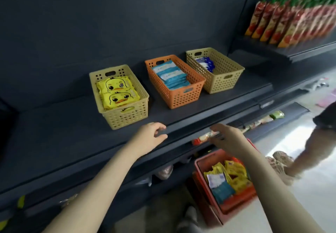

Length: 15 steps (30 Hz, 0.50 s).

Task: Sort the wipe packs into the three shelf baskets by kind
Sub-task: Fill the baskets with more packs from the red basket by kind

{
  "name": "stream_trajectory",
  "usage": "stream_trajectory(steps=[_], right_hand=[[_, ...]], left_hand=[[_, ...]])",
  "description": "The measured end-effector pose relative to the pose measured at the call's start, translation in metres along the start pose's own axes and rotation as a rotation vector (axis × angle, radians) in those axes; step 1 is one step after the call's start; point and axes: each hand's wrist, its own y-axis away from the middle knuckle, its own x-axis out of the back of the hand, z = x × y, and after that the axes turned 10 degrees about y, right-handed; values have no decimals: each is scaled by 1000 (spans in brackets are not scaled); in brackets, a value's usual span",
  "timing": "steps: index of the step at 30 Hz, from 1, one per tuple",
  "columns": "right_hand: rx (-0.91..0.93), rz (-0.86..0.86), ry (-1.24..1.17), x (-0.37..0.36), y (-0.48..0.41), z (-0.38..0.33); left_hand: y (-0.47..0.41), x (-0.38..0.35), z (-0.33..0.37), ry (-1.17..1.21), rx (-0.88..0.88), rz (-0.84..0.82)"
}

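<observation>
Three baskets stand in a row on the dark shelf. The left yellow basket (pixel 127 118) holds yellow duck-face wipe packs (pixel 116 92). Light blue packs (pixel 171 74) fill the orange basket (pixel 180 98) in the middle. The right beige basket (pixel 220 83) has dark blue packs (pixel 205 63) at its back. Below on the floor, a red bin (pixel 234 205) contains mixed yellow and blue packs (pixel 227 180). My left hand (pixel 151 136) hovers at the shelf's front edge, fingers loosely curled, holding nothing. My right hand (pixel 227 136) is out flat over the edge, also holding nothing.
A higher shelf at the right carries a row of red and orange pouches (pixel 291 20). Packaged goods (pixel 207 138) lie on the lower shelf under the edge. Another person's arm (pixel 309 145) and dark sleeve reach in at the right, above the pale floor.
</observation>
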Motion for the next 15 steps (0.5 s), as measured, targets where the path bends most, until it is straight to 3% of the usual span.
stream_trajectory(steps=[4,10,15], right_hand=[[-165,-130,14,-37,54,56],[-333,-193,-48,-62,93,155],[-407,-211,-86,-70,82,247]], left_hand=[[13,-64,-11,-76,71,-214],[1,-158,-3,-131,177,-439],[-34,-242,17,-230,220,-527]])
